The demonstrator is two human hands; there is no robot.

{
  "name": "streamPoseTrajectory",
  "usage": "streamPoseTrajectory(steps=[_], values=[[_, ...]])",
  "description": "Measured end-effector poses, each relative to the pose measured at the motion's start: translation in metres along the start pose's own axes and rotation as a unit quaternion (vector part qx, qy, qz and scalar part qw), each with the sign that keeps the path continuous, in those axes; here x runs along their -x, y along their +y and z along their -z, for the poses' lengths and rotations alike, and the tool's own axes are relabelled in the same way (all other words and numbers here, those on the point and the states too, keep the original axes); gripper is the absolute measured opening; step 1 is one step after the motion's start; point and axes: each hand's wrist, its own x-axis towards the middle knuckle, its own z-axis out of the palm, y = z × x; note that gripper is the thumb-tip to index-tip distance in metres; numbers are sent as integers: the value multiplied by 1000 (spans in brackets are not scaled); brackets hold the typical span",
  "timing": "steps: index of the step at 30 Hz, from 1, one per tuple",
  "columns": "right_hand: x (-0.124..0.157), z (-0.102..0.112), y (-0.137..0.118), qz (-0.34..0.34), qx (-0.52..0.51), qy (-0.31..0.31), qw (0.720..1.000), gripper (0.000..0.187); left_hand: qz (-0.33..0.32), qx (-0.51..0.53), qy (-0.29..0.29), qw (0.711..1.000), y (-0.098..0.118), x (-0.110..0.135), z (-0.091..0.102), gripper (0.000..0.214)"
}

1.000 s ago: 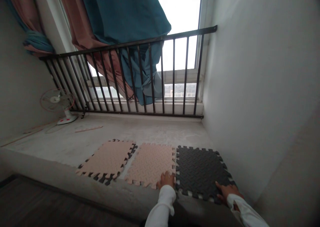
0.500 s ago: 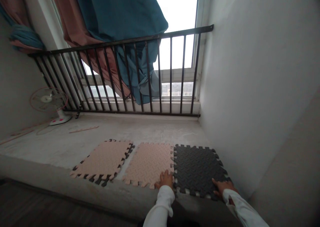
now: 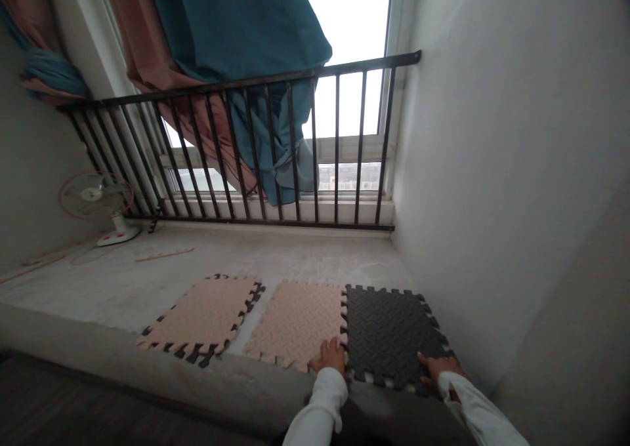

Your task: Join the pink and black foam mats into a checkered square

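A black foam puzzle mat [image 3: 388,328] lies on a raised concrete ledge [image 3: 123,282], joined at its left edge to a beige foam mat [image 3: 298,321]. My left hand [image 3: 331,356] presses flat on the seam between the two at their near edge, fingers spread. On the black mat's near right corner rests my right hand [image 3: 437,367], fingers stretched out. Both arms wear white sleeves. A second beige mat [image 3: 204,315] lies apart to the left, stacked over a black one whose teeth show around it.
A black metal railing [image 3: 246,151] guards the window at the back, with teal and pink curtains [image 3: 236,33] draped over it. A small fan [image 3: 98,203] stands at the far left. A white wall [image 3: 492,170] closes the right side. A thin stick [image 3: 165,254] lies on the ledge.
Both hands stay pressed on the mats, shifting only slightly along the near edge. The camera has turned a little to the right and steadied.
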Motion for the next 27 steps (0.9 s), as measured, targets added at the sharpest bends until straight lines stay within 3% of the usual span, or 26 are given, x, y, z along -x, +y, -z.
streamPoseTrajectory(steps=[8, 14, 27], values=[[12, 13, -7, 4, 7, -9, 1000, 57, -3, 12, -22, 1000, 4, 4, 7, 47], [10, 10, -6, -3, 9, -9, 1000, 58, -4, 2, -1, 1000, 2, 1, 5, 47], [8, 7, -4, 5, 4, -9, 1000, 58, -19, -4, -18, 1000, -4, -6, 1, 48]])
